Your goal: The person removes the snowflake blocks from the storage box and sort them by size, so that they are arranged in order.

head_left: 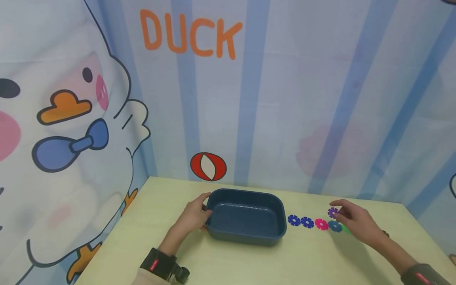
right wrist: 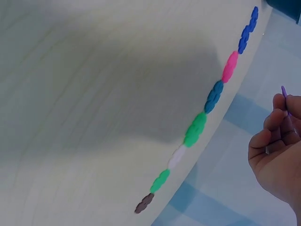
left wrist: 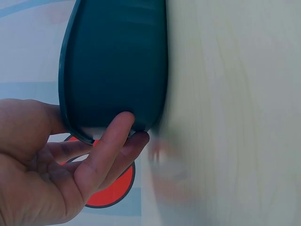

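My left hand (head_left: 193, 215) grips the left end of a dark blue-green rectangular basin (head_left: 246, 217) that stands on the table. In the left wrist view, its fingers (left wrist: 106, 153) curl against the basin's end wall. My right hand (head_left: 360, 223) pinches a purple notched plastic disc (head_left: 333, 212) between thumb and fingertip, above a row of similar discs. The right wrist view shows this purple disc (right wrist: 284, 92) edge-on. Inside the row, a pink disc (right wrist: 230, 67) lies beside a teal disc (right wrist: 214, 96), followed by a green disc (right wrist: 195, 129).
Two dark blue discs (head_left: 301, 221) lie at the row's left end, close to the basin's right wall. A white disc (right wrist: 177, 157), a smaller-looking green disc (right wrist: 160, 181) and a brown disc (right wrist: 144, 203) continue it rightward. Behind the pale table (head_left: 228, 265) hangs a printed curtain (head_left: 278, 99).
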The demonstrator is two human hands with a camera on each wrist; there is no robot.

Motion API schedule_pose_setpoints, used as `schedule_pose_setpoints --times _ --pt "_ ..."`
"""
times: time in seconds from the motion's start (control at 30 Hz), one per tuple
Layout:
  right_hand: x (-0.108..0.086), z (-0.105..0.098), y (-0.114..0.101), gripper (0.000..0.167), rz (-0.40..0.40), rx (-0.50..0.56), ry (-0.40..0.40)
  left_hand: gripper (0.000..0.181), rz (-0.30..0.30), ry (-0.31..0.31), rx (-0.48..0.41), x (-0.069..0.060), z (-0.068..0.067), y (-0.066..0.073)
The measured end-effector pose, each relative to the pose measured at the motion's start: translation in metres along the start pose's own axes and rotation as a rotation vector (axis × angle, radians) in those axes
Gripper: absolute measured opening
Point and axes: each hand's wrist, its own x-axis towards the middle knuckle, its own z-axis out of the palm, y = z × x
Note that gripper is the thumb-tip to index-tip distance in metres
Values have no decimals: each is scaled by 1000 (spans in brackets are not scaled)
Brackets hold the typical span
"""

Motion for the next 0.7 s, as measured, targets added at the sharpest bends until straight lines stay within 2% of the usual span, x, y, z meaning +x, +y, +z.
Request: schedule_pose_setpoints --times 0.53,0.7 --pt "-24 -29 53 26 73 -90 63 62 1 -1 -3 1 1 -1" --pt "-28 -45 71 31 127 -87 40 62 -1 1 -5 1 1 -1"
